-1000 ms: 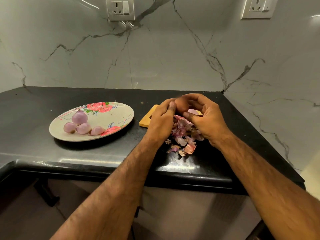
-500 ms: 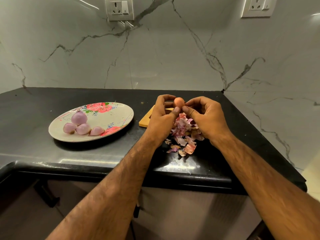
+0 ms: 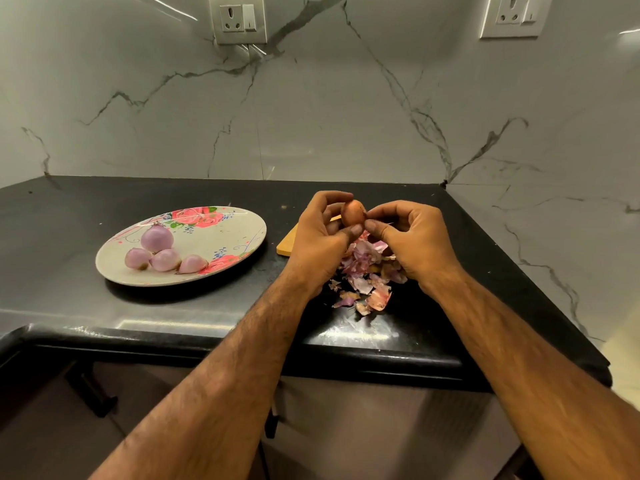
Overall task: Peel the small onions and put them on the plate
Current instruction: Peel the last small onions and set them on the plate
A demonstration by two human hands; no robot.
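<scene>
Brown-skinned onion (image 3: 352,213) stands upright, pinched by left hand (image 3: 320,239) fingers; right hand (image 3: 412,240) fingers grip its right side, above peels (image 3: 367,271).

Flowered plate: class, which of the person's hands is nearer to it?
Left. The left hand sits just right of the plate; the right hand is farther right, beyond the onion.

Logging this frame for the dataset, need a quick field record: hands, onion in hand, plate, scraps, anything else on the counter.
left hand: grips held onion, raised above the counter
right hand: fingertips pinch the held onion's side
held onion: brown skin on
plate: on counter, left of the hands
peeled onions: four, clustered on the plate
peels: loose pile on counter below the hands
yellow board: flat on counter, mostly hidden behind left hand
</scene>
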